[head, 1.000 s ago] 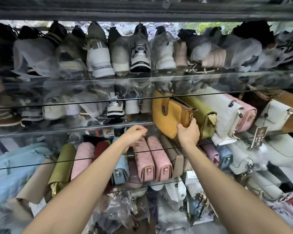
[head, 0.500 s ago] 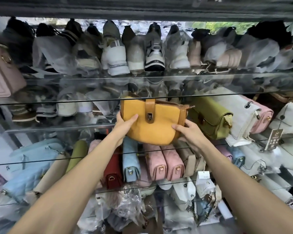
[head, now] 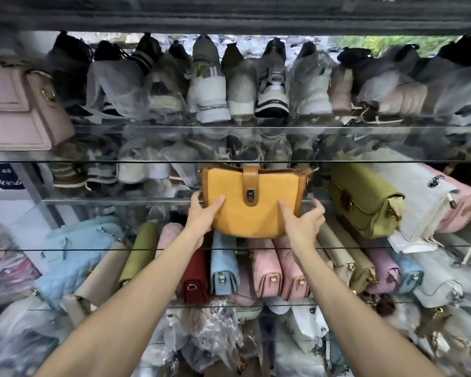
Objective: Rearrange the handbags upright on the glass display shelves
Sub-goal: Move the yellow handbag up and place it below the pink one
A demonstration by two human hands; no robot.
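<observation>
Glass shelf [head: 98,199] carries the mustard-yellow handbag [head: 252,205], upright and front-facing, just left of the olive handbag [head: 363,200]. Left hand [head: 201,216] and right hand [head: 302,221] clasp its lower corners, fingers wrapped behind, thumbs in front. Risk: its rounded base may tip it forward once released.

Just the one head-worn wide-angle view; looking forward and slightly down, straight at the front of the glass shelves [head: 256,161]; close in, at arm's reach, with both forearms running up from the bottom edge; edges bowed by the lens; shoe row [head: 229,85] up top, bags lower down; no second view to overlap with.
</observation>
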